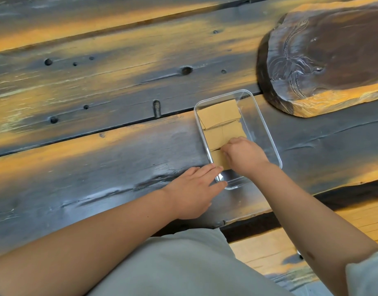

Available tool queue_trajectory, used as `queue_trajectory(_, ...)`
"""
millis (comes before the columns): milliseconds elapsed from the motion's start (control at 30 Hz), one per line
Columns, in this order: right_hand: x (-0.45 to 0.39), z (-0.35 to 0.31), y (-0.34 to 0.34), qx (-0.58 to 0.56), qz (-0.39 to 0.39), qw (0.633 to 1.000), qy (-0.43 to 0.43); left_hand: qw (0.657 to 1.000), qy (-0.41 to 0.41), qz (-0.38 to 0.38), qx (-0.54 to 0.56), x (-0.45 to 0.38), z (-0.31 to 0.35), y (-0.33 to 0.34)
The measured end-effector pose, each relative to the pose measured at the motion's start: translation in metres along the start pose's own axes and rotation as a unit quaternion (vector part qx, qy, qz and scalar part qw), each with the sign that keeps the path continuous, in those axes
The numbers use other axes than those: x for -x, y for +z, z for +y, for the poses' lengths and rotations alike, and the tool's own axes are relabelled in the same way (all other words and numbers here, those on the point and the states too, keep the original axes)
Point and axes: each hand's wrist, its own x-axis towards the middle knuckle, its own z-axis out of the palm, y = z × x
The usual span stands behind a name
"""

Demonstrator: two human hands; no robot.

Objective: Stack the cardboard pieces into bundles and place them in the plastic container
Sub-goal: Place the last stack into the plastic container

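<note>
I note right hand curled down onto the nearest cardboard bundle in the container, grip hidden under fingers, left hand flat, holding nothing, fingertips at the near rim; cardboard likely light, stiff, best pinched by edges.
</note>
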Motion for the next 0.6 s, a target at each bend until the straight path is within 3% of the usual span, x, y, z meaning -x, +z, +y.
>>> queue_trajectory(333,0.003,-0.012,-0.008,-0.036,0.063,0.997,0.019,1.0,-0.004,-0.004,0.012,0.005,-0.001,-0.006)
queue_trajectory(600,-0.046,-0.034,-0.025,-0.037,0.056,0.998,0.012,1.0,-0.015,0.002,0.015,0.018,-0.001,-0.008)
